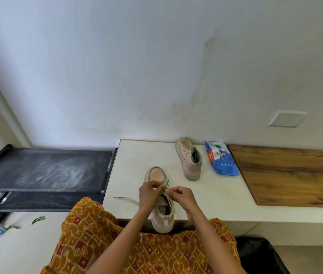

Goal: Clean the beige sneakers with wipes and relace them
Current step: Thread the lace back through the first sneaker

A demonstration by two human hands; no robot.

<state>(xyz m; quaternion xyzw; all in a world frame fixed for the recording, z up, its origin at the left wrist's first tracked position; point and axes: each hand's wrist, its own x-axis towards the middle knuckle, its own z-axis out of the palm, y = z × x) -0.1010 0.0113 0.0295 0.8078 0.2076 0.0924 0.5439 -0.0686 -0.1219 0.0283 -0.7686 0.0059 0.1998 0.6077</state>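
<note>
Two beige sneakers are lying on the white surface (137, 155). One pack of wipes is lying there as well, and one loose lace end is trailing across it.

The near sneaker (161, 202) is sitting at the front edge of the surface, toe pointing away from the person and heel overhanging the edge slightly. Its upper is smooth beige with a rounded toe cap, a thick sole of the same tone, and a pale vertical strip on the heel. Its collar is standing open, showing a light lining.

Both hands are working close together over the eyelet area of this sneaker. The left hand (150, 191) is pinching the beige lace (166, 183) with curled fingers. The right hand (180, 194) is pinching the same lace just beside it. The loose lace end (126, 199) is running out to the left across the surface, flat and pale.

The far sneaker (189, 158) is standing upright near the wall, well apart from the near one, with its lace already threaded and showing at the throat.

The blue and white wipes pack (221, 158) is lying just beside the far sneaker, on its right. A wooden board (295, 175) is covering the surface further right. A black rack (44, 169) is standing to the left of the surface.
</note>
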